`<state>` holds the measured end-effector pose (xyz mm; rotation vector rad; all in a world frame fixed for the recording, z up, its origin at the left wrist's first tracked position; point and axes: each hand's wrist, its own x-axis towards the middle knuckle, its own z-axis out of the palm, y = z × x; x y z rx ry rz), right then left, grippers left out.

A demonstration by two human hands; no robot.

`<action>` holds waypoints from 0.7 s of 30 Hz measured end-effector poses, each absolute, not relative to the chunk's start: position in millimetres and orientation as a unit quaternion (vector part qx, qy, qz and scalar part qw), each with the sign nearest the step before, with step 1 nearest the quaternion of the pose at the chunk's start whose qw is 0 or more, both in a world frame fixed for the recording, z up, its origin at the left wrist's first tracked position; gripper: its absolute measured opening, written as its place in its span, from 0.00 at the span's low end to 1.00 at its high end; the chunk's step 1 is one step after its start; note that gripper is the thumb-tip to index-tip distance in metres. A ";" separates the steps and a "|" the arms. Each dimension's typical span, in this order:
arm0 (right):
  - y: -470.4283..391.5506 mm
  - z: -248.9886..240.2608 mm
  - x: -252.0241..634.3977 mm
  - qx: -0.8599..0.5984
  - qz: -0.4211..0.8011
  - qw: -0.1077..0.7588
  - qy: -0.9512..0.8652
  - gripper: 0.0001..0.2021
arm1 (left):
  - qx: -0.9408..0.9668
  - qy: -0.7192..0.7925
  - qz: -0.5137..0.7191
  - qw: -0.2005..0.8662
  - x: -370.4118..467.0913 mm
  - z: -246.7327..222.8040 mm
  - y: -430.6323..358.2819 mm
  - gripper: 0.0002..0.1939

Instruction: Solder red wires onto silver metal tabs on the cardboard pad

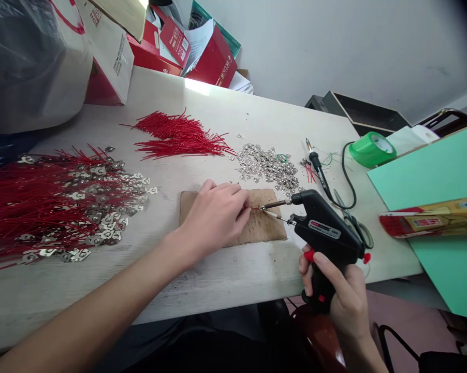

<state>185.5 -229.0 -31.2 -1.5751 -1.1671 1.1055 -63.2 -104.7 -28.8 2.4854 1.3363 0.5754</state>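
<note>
My right hand [340,282] is wrapped round the handle of a black soldering gun [326,228] with a red trigger. Its tip points left and meets a small metal piece over a scorched piece of cardboard [270,233]. My left hand [220,212] rests on that cardboard, fingers pinched on a short red wire [254,209] whose end reaches the tip. Behind the cardboard lies a pile of small metal terminals [266,166]. Two bundles of cut red wires [179,137] lie farther back. On the left, many red wires with metal tabs [105,223] are heaped.
A soldering iron [317,166] with its cord, scissors [358,228] and a roll of green tape [373,149] lie at the right. Beyond them is a green board [443,259] bearing a red-and-gold package [431,217]. Boxes [109,62] and a plastic bag [35,67] crowd the back left.
</note>
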 end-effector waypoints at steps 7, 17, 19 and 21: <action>-227.3 -27.7 181.0 -0.634 0.437 0.425 -0.477 0.23 | 0.854 0.462 0.196 0.135 -63.2 -27.9 -104.7 0.09; -229.2 -31.0 184.5 -0.623 0.436 0.433 -0.484 0.23 | 0.854 0.460 0.201 0.135 -63.5 -29.7 -104.4 0.09; -229.5 -31.6 185.3 -0.619 0.439 0.437 -0.483 0.22 | 0.854 0.460 0.201 0.135 -63.6 -29.5 -104.7 0.10; -229.2 -32.3 185.8 -0.615 0.441 0.438 -0.485 0.22 | 0.854 0.461 0.200 0.135 -63.5 -29.3 -105.0 0.10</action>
